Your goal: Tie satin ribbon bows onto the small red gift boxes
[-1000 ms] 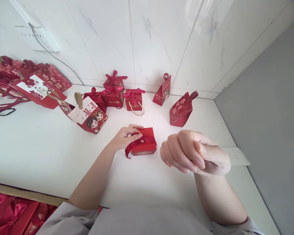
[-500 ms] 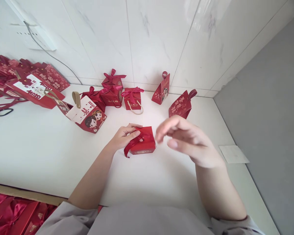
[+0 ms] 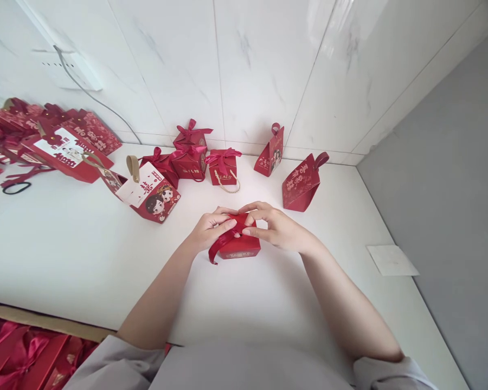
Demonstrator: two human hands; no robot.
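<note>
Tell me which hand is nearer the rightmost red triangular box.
Right. The right hand is in front and left of that triangular box; the left hand is farther left.

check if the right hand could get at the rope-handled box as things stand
Probably yes: no other box seems to stand between the right hand and the rope-handled box, though the hand is at the front box and would have to leave it.

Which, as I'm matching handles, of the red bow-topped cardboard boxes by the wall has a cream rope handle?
The rightmost red bow-topped box: cream twisted rope hangs at its front; the other three show none.
</note>
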